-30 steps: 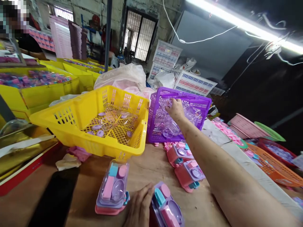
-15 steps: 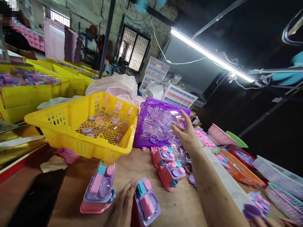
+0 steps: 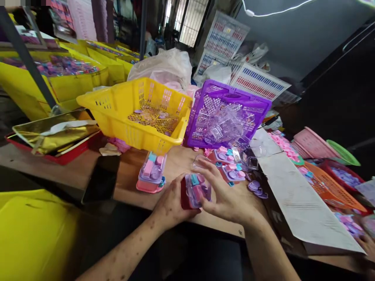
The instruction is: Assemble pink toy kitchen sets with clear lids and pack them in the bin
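My left hand (image 3: pixel 172 205) is wrapped round the left side of a pink toy set (image 3: pixel 195 190) with a purple top and pink and blue pieces. Over its right side is my right hand (image 3: pixel 225 198), fingers curved and thumb at the top's edge, with a clear plastic cover (image 3: pixel 199 160) at its fingers. A similar toy set (image 3: pixel 151 171) stands to the left. Two more, one of them this toy set (image 3: pixel 233 173), stand beyond my right hand. Loose purple pieces (image 3: pixel 255 187) lie to the right.
A yellow basket (image 3: pixel 117 127) and a tilted purple basket (image 3: pixel 191 125) with clear covers stand behind. A black phone (image 3: pixel 102 177) lies left, a white board (image 3: pixel 290 195) right. Another person's hand (image 3: pixel 367 244) shows at the right edge.
The view has tilted down. My right hand has come back from the purple basket to the toy set with a clear cover, and my left hand now grips that set.
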The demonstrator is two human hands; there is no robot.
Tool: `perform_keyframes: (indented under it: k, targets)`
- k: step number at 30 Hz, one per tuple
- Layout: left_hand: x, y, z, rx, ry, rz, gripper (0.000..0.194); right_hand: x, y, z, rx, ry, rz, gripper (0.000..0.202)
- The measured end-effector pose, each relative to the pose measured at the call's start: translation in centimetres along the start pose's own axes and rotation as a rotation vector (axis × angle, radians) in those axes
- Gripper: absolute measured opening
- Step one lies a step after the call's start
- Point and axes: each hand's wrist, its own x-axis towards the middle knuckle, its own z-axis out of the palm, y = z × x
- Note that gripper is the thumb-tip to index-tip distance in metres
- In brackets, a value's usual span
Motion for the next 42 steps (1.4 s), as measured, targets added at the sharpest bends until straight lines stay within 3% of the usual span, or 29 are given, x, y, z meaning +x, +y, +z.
perform_keyframes:
  k: [3, 7, 11, 15, 20, 27, 34, 42]
  targets:
    - [0.2, 0.5, -0.1, -0.018, 0.017, 0.03, 0.109, 1.4, -0.9, -0.8, -0.041, -0.192, 0.109, 0.063]
    - [0.2, 0.7, -0.2, -0.015, 0.01, 0.036, 0.108, 2.9, -1.8, 0.5, -0.168, -0.083, 0.234, 0.059]
    - [0.3, 0.7, -0.1, 0.021, 0.015, 0.086, 0.11, 3.3, -1.7, 0.1, -0.213, -0.135, 0.08, 0.078]
    - [0.5, 0.8, -0.1, 0.011, 0.03, 0.109, 0.101, 3.2, -1.7, -1.7, -0.259, -0.187, -0.038, 0.068]
    - [0.5, 0.6, 0.0, 0.01, -0.006, 0.132, 0.103, 3.4, -1.9, -1.2, -0.345, -0.154, -0.052, 0.044]
    - [0.8, 0.8, -0.1, 0.041, -0.034, 0.08, 0.109, 3.1, -1.6, -0.4, -0.448, -0.116, -0.047, 0.069]
    - [0.8, 1.0, -0.2, 0.057, -0.061, 0.039, 0.104, 3.7, -2.1, 0.1, -0.464, -0.116, -0.045, 0.056]
    - [0.8, 1.1, -0.4, 0.05, -0.118, 0.015, 0.103, 3.9, -2.7, 0.5, -0.539, -0.137, -0.014, 0.055]
